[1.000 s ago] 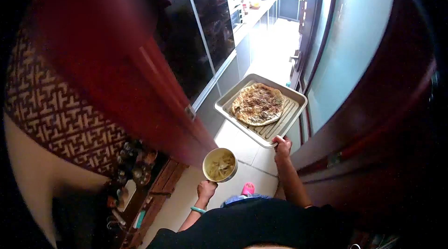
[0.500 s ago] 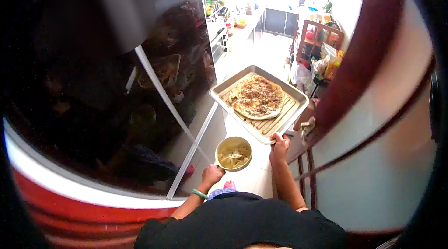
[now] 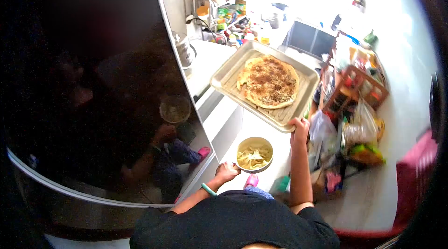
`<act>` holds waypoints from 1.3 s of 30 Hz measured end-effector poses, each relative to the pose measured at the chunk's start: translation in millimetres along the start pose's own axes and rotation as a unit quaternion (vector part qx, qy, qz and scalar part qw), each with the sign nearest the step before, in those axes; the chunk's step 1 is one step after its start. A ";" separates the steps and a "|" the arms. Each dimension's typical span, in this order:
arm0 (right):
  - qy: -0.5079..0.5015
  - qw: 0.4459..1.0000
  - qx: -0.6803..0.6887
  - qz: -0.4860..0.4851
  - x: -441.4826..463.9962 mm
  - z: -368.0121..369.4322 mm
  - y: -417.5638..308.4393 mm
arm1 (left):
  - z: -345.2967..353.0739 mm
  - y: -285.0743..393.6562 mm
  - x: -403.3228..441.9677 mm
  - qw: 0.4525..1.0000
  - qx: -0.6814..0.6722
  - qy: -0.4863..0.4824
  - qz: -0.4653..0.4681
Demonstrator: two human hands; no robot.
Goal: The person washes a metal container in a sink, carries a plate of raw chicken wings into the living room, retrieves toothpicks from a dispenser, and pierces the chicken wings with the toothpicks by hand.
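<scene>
Kitchen with stocked metal rack [image 3: 219, 13]; baking tray [image 3: 228, 72] bearing round flatbread [image 3: 269, 82], its near corner pinched by right hand [image 3: 299, 126]; pot of pale food [image 3: 254, 154], lower, its handle inside curled fingers of left hand [image 3: 227, 171]

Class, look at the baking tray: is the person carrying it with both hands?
No, only the right hand grips the baking tray, while the left hand holds the pot.

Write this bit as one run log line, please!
left hand: holding pot with pale food | right hand: gripping tray at near corner | on tray: round flatbread, brown-topped
</scene>
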State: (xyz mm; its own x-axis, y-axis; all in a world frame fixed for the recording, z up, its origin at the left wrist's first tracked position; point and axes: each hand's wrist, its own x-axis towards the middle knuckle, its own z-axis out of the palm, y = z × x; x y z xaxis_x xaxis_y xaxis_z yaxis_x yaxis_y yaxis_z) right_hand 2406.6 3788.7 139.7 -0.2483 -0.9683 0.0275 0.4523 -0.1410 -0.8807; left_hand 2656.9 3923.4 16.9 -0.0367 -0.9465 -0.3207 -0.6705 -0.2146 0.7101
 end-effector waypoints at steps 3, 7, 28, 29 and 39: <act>-0.061 0.997 0.036 0.022 -1.8 -20.0 -37.8 | 40.5 41.5 -52.9 0.998 0.008 0.065 -0.017; -0.122 0.984 0.016 0.126 54.6 -48.6 -115.5 | 90.3 136.6 -60.1 0.992 -0.019 0.119 -0.021; -0.439 0.846 -0.070 0.293 88.8 24.4 -76.8 | 52.7 237.1 93.9 0.981 -0.090 0.158 -0.071; -0.454 0.831 -0.060 0.317 87.7 29.6 -72.7 | 58.0 233.7 97.4 0.977 -0.090 0.187 -0.059; -0.601 0.670 -0.100 0.424 78.7 82.1 -54.7 | 87.0 213.9 159.0 0.968 -0.078 0.236 -0.032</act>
State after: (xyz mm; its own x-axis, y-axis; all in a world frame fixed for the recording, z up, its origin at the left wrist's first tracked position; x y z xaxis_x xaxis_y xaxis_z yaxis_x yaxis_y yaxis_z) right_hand 2432.7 3703.3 228.8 0.9489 -0.1670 -0.2677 -0.1595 0.4781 -0.8637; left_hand 2443.2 3748.1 63.3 0.3690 -0.9268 -0.0705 -0.5396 -0.2754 0.7956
